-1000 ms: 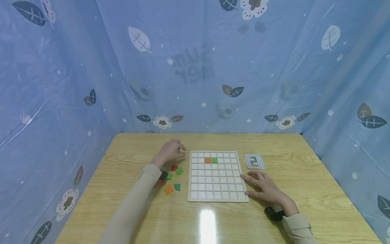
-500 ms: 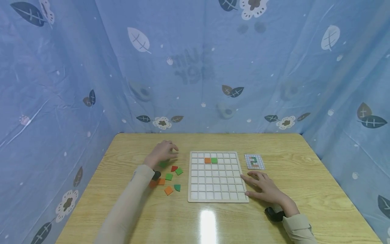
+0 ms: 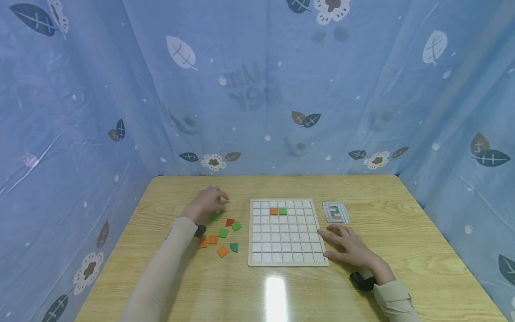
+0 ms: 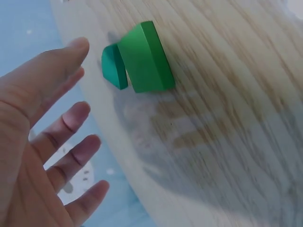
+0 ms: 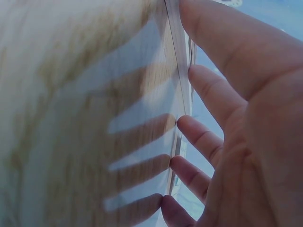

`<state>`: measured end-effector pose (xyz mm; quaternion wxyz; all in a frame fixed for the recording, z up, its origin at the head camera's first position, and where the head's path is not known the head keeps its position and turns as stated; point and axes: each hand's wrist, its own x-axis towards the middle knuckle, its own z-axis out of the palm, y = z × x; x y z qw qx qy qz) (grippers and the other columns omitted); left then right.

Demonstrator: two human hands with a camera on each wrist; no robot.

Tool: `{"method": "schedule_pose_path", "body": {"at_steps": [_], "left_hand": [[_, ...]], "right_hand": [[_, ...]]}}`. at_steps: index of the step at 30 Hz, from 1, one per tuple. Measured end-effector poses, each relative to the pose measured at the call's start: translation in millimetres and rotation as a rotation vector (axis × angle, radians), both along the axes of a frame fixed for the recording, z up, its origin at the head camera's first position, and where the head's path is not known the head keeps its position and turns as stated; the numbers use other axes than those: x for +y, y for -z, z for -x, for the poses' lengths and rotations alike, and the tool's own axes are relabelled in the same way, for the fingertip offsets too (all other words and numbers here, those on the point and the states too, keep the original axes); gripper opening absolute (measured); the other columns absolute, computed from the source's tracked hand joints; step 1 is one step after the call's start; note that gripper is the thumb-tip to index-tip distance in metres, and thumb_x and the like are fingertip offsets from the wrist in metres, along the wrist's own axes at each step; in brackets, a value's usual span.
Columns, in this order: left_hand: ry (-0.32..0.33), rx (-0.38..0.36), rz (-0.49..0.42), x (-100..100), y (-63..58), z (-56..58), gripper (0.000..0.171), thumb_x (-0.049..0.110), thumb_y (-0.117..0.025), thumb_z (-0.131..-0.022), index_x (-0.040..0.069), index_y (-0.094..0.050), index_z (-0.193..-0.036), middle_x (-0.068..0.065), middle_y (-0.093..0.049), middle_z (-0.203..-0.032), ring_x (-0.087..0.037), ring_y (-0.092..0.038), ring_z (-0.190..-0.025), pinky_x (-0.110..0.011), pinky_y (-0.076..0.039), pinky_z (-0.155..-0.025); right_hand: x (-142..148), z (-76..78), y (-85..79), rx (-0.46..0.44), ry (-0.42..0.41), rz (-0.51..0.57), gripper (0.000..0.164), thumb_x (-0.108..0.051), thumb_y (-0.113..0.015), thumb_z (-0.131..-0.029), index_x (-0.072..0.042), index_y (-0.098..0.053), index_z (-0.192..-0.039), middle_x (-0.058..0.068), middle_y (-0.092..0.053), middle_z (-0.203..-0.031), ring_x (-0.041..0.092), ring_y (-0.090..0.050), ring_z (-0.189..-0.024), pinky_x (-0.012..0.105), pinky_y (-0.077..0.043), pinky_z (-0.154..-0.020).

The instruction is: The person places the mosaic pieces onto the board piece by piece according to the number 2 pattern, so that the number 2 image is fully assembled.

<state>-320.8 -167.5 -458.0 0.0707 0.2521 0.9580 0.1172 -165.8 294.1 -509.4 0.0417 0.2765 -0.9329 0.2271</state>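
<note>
My left hand (image 3: 206,200) hovers over the far left of the table, fingers spread and holding nothing. In the left wrist view a green square tile (image 4: 144,59) and a teal tile (image 4: 112,67) lie just past its fingertips. At the board's right edge rests my right hand (image 3: 349,247), its fingertips touching the rim, fingers loosely extended. The white gridded board (image 3: 287,264) bears an orange tile (image 3: 274,211) and a green tile (image 3: 283,211) side by side in its second row. In the right wrist view the fingers lie along the board's edge.
Left of the board lie loose tiles: a red one (image 3: 230,222), green squares (image 3: 223,233), orange squares (image 3: 222,251) and a teal quarter-round (image 3: 234,247). A small pattern card (image 3: 335,212) lies right of the board. A blue curtain (image 3: 257,89) surrounds the wooden table (image 3: 225,295).
My left hand has moved left, away from the board, uncovering orange and green tiles beneath the wrist. My right hand has stayed at the board's edge.
</note>
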Motion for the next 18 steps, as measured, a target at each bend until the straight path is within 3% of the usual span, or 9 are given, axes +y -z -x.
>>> {"method": "schedule_pose_path", "body": {"at_steps": [6,13,18], "left_hand": [[0.005,-0.014,0.003,-6,-1.2,0.6,0.034,0.022,-0.070,-0.082,0.017,-0.065,-0.115,-0.008,-0.056,-0.104,-0.025,-0.047,-0.092,-0.046,-0.042,-0.079],[-0.002,-0.044,0.000,-12,-0.8,-3.3,0.033,0.018,-0.068,-0.083,0.018,-0.065,-0.116,-0.008,-0.056,-0.110,-0.027,-0.048,-0.101,-0.049,-0.040,-0.091],[-0.003,-0.045,-0.008,-15,1.0,-4.2,0.034,0.018,-0.068,-0.082,0.018,-0.065,-0.116,-0.008,-0.056,-0.110,-0.027,-0.048,-0.101,-0.049,-0.039,-0.091]], "right_hand": [[0,0.7,0.4,0.000,-0.001,-0.001,0.062,-0.037,-0.068,-0.082,-0.017,-0.048,-0.136,0.017,-0.043,-0.132,0.039,-0.035,-0.118,0.062,-0.037,-0.084],[0,1.6,0.0,0.022,-0.004,-0.008,0.061,-0.037,-0.067,-0.082,-0.017,-0.048,-0.136,0.016,-0.044,-0.131,0.039,-0.037,-0.117,0.061,-0.038,-0.082],[-1,0.8,-0.2,0.019,0.004,-0.018,0.060,-0.039,-0.067,-0.083,-0.018,-0.048,-0.136,0.016,-0.044,-0.131,0.039,-0.038,-0.116,0.060,-0.039,-0.082]]}}
